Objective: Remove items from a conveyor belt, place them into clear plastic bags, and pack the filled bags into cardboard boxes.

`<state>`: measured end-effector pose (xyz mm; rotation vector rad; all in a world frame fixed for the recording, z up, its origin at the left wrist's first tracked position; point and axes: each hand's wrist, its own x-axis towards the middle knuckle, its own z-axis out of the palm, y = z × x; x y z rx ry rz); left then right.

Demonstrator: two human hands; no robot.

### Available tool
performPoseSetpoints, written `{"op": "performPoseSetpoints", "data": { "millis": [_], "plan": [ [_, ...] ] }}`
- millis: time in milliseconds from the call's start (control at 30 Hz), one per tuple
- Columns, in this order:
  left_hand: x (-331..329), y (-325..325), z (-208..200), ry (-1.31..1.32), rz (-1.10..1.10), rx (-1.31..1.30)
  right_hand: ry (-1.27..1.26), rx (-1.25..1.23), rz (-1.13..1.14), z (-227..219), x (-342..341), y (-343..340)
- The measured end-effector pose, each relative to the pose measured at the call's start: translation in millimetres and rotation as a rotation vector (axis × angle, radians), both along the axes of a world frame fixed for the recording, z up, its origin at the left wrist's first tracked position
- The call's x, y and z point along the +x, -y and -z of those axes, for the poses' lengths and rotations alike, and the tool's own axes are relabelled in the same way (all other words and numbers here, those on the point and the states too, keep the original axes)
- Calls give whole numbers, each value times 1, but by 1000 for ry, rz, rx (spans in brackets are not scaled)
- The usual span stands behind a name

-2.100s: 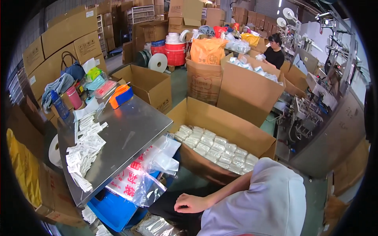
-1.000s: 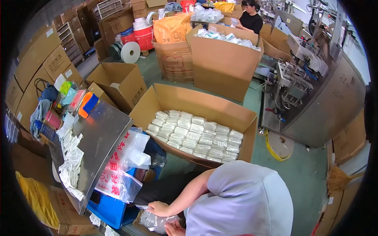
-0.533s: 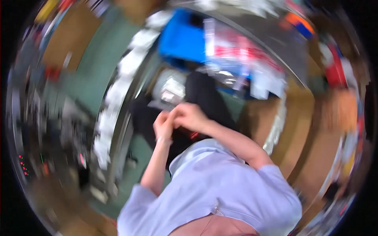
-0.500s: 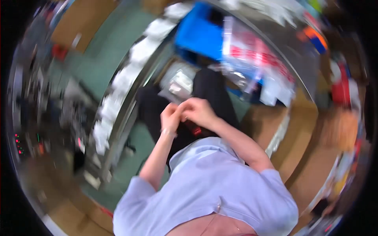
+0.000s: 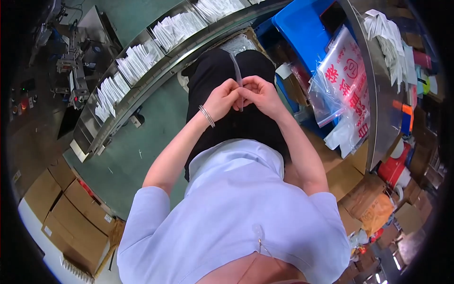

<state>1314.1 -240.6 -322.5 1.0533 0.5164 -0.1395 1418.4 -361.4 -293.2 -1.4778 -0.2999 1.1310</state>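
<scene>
My left hand (image 5: pixel 220 101), with a silver bangle on the wrist, and my right hand (image 5: pixel 263 98) meet above my lap. Between them is a clear plastic bag (image 5: pixel 236 67), seen almost edge-on as a narrow greyish strip. Thumbs and forefingers of both hands pinch it, and its lower end shows just below the fingers. Whatever the bag may contain cannot be made out from this angle. Beyond my knees, more clear plastic packaging (image 5: pixel 238 45) lies in an open carton.
A metal rack (image 5: pixel 163 61) full of white packets runs across the far left. To the right stand a blue bin (image 5: pixel 302 28), printed clear bags (image 5: pixel 341 78) and a metal table edge (image 5: pixel 378 109). Cardboard boxes (image 5: pixel 75 222) are stacked at lower left.
The view has swung and become sharp. The clear bag, facing up broadly before, now stands nearly edge-on. Both hands remain together above my lap.
</scene>
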Motion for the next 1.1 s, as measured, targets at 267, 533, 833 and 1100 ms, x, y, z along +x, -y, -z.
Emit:
{"op": "performPoseSetpoints", "data": {
  "millis": [267,533,833,1100],
  "plan": [
    [2,-2,-10,6,37,106,3,-57,-21,3,13,-5],
    [13,28,-33,-117,44,698,397,-72,-55,-7,4,7],
    [8,29,-22,-193,-187,1052,746,-109,-87,-4,-8,-6],
    [7,28,-16,-119,-249,1035,778,-143,-1,6,-5,-9]
  ]
}}
